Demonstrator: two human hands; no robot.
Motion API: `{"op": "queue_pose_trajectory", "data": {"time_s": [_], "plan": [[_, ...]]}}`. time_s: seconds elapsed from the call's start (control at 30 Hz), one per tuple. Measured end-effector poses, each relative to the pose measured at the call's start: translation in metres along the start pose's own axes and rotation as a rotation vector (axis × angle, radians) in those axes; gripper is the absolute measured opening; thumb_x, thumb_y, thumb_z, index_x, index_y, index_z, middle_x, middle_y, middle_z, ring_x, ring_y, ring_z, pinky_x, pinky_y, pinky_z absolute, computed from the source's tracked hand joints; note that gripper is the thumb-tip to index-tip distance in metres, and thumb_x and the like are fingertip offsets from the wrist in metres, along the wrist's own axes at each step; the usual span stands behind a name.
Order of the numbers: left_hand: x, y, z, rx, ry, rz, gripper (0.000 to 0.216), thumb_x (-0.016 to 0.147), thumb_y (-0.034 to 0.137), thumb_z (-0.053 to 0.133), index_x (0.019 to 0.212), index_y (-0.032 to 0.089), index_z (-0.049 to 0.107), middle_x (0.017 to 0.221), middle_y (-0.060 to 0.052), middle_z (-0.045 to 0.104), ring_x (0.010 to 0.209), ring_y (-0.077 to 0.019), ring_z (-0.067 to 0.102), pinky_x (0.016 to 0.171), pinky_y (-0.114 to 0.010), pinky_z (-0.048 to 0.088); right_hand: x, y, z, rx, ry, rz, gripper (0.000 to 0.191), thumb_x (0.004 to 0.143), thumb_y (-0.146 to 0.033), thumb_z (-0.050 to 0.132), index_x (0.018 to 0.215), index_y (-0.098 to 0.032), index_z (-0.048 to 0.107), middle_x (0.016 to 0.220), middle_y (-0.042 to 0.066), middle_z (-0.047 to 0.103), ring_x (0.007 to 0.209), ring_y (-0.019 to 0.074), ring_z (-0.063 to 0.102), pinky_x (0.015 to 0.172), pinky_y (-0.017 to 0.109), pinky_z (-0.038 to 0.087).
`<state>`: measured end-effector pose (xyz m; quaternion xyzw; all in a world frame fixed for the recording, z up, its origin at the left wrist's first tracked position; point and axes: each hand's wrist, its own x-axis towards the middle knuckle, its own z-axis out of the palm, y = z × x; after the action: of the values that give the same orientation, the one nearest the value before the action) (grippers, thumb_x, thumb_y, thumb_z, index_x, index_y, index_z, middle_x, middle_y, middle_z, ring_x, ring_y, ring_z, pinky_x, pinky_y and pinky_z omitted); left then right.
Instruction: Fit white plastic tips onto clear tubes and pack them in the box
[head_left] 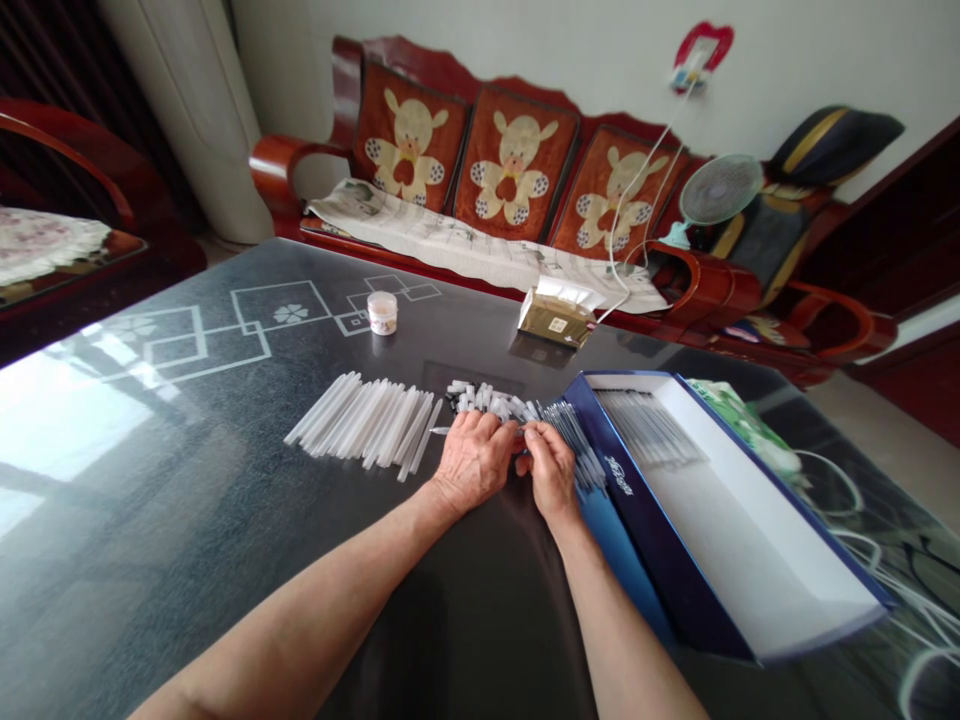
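My left hand (474, 455) is closed around a slim translucent pen (439, 430), whose tip pokes out on the left. My right hand (549, 465) pinches at the pen's other end; the fingers largely hide that end. Just beyond both hands lies a pile of pen caps (480, 397), clear and dark-ended. To the left, whitish pen barrels (364, 420) lie side by side in a row. Thin dark-filled pen refills (576, 440) are bunched to the right, against the box.
A blue box (720, 520) with a white inside stands at right, holding a row of pens (649, 425). Farther back are a small round jar (382, 313) and a tissue box (557, 312). White cables (870, 550) and a green packet (746, 425) lie beyond the box.
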<state>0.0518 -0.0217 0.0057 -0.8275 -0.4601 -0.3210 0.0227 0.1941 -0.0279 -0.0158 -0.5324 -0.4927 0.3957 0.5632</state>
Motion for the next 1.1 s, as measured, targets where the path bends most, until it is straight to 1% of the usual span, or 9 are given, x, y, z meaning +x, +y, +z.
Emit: {"op": "queue_pose_trajectory", "data": {"time_s": [0.23,0.33,0.4,0.47,0.53,0.63,0.87,0.97,1.1], "plan": [[-0.001,-0.001,0.000,0.005,0.004,0.025,0.028,0.095,0.029,0.040,0.107,0.022,0.065,0.085,-0.006,0.061,0.079,-0.0218,0.053,0.075,-0.036,0.039,0.000,-0.007,0.003,-0.088,0.029,0.001,0.039,0.087,-0.055,0.053,0.067,-0.021,0.058,0.058,-0.001,0.060,0.045,0.0123,0.049,0.044,0.027,0.041],[-0.001,-0.002,0.002,0.004,0.015,0.024,0.028,0.095,0.029,0.041,0.108,0.021,0.065,0.086,-0.006,0.062,0.080,-0.0219,0.054,0.076,-0.036,0.038,-0.001,-0.006,0.003,-0.087,0.046,0.004,0.040,0.088,-0.056,0.049,0.073,-0.021,0.061,0.060,0.000,0.062,0.046,0.0133,0.051,0.044,0.028,0.043],[-0.001,-0.002,0.002,0.006,0.013,0.020,0.029,0.095,0.031,0.041,0.108,0.021,0.065,0.086,-0.007,0.062,0.081,-0.0221,0.054,0.075,-0.036,0.038,-0.001,-0.005,0.002,-0.069,0.039,-0.002,0.035,0.087,-0.054,0.051,0.081,-0.021,0.062,0.065,0.000,0.063,0.048,0.0133,0.053,0.044,0.027,0.045],[-0.001,-0.001,0.002,0.010,0.006,0.016,0.031,0.096,0.032,0.039,0.109,0.021,0.065,0.086,-0.007,0.062,0.081,-0.0221,0.054,0.075,-0.036,0.038,-0.001,-0.004,0.001,-0.045,0.022,0.000,0.030,0.086,-0.051,0.054,0.085,-0.022,0.061,0.068,-0.001,0.063,0.050,0.0133,0.054,0.044,0.026,0.045],[-0.001,-0.001,0.001,0.014,0.000,0.015,0.031,0.096,0.031,0.038,0.109,0.021,0.065,0.085,-0.007,0.062,0.080,-0.0219,0.054,0.076,-0.036,0.038,-0.001,-0.004,0.000,-0.041,0.009,0.005,0.027,0.084,-0.048,0.057,0.085,-0.022,0.061,0.068,-0.001,0.063,0.052,0.0135,0.055,0.045,0.025,0.045],[-0.001,-0.001,0.001,0.018,0.003,0.019,0.031,0.096,0.030,0.038,0.109,0.021,0.065,0.085,-0.006,0.062,0.080,-0.0218,0.054,0.075,-0.036,0.038,-0.001,-0.006,0.001,-0.071,0.012,0.003,0.028,0.084,-0.050,0.058,0.082,-0.022,0.062,0.067,0.000,0.064,0.052,0.0138,0.055,0.046,0.026,0.046],[-0.001,-0.001,0.001,0.012,0.012,0.035,0.029,0.095,0.028,0.041,0.109,0.021,0.065,0.085,-0.006,0.062,0.079,-0.0217,0.052,0.075,-0.036,0.038,-0.002,-0.013,0.007,-0.140,0.079,0.040,0.046,0.082,-0.063,0.054,0.064,-0.021,0.060,0.057,0.002,0.062,0.046,0.0145,0.054,0.045,0.029,0.047],[-0.001,-0.002,0.002,0.006,0.011,0.031,0.029,0.095,0.030,0.040,0.107,0.021,0.066,0.086,-0.007,0.062,0.080,-0.0218,0.053,0.076,-0.036,0.038,-0.002,-0.012,0.008,-0.099,0.104,0.066,0.050,0.083,-0.066,0.048,0.070,-0.020,0.062,0.058,0.004,0.063,0.046,0.0159,0.056,0.043,0.030,0.048],[-0.001,-0.002,0.002,-0.001,0.018,0.031,0.031,0.095,0.029,0.039,0.108,0.021,0.066,0.086,-0.007,0.062,0.080,-0.0219,0.052,0.075,-0.036,0.037,-0.003,-0.012,0.006,-0.087,0.072,0.023,0.036,0.082,-0.057,0.056,0.077,-0.022,0.061,0.064,0.002,0.063,0.052,0.0167,0.058,0.045,0.029,0.050]]}}
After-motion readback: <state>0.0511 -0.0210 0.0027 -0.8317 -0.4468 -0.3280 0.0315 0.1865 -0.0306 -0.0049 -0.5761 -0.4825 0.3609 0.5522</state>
